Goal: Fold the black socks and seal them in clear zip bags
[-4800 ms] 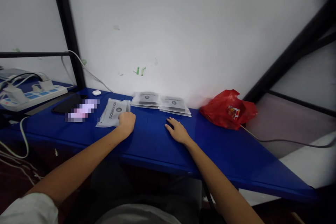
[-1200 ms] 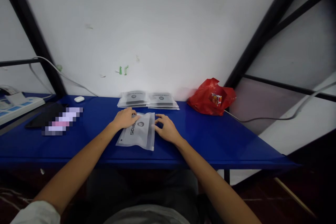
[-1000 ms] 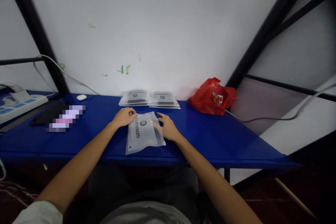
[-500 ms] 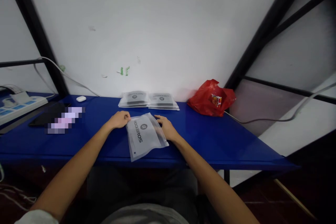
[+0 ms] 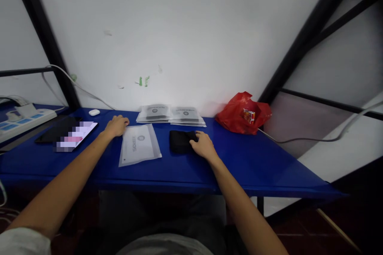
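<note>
A grey zip bag (image 5: 139, 148) with a printed logo lies flat on the blue table (image 5: 254, 163). My left hand (image 5: 116, 126) rests at its upper left corner, fingers curled on the bag's edge. A folded black cloth item (image 5: 181, 141) lies to the right of the bag. My right hand (image 5: 203, 145) holds its right edge, fingers closed on it. Two stacks of similar grey bags (image 5: 170, 114) sit against the wall behind.
A red plastic bag (image 5: 243, 113) lies at the back right, with a cable running off to the right. A phone and dark tablet (image 5: 64, 133) lie at the left, a white earbud case (image 5: 94, 112) behind them, and a power strip (image 5: 26, 115) at the far left.
The black item has come out of the grey bag and lies to its right under my right hand. My left hand slid the emptied bag leftward and flat.
</note>
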A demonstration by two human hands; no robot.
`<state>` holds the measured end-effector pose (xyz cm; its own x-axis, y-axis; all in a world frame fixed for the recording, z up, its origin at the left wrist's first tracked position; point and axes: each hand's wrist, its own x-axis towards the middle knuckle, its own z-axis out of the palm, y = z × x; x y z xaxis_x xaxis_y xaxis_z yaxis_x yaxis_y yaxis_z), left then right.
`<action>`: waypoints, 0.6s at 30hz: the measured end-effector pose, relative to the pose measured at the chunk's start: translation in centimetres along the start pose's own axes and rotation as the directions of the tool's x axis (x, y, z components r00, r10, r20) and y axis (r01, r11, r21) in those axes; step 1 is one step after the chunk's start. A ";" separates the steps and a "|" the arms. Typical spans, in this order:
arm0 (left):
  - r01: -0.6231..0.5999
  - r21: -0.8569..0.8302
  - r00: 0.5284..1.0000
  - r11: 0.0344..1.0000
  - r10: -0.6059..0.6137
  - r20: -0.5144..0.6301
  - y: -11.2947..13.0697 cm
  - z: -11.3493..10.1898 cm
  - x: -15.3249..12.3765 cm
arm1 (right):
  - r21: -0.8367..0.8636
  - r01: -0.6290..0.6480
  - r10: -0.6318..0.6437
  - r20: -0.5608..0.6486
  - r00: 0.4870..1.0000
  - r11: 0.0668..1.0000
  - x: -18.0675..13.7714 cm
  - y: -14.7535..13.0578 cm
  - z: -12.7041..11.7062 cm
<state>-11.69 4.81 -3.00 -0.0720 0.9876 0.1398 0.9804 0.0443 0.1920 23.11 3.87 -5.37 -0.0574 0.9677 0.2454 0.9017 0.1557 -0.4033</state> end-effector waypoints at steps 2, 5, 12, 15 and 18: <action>0.033 0.030 0.997 0.999 -0.031 -0.073 1.8 0.1 -0.7 | -0.033 -0.001 0.001 -0.006 1.000 0.999 -0.1 -0.2 -0.1; -0.122 0.029 0.992 0.992 0.123 -0.040 6.0 1.3 -2.8 | -0.050 -0.003 0.002 -0.016 1.000 0.999 -0.5 -0.5 -0.2; -0.254 0.023 0.960 0.967 0.249 0.130 8.4 2.8 -5.4 | 0.059 0.027 -0.024 -0.051 0.998 0.998 -0.3 0.1 -0.4; -0.234 0.030 0.960 0.972 0.226 0.164 7.7 2.1 -4.8 | 0.106 0.087 -0.080 -0.068 0.994 0.991 0.5 1.2 -0.9; -0.254 0.027 0.963 0.967 0.250 0.099 8.4 2.1 -4.0 | 0.072 0.114 -0.113 -0.029 0.993 0.991 1.4 2.5 -1.0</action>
<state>-2.74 1.51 -3.95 0.1941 0.9771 0.0869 0.9711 -0.2040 0.1242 25.74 5.40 -5.13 -0.1460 0.9379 0.3147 0.8563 0.2791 -0.4346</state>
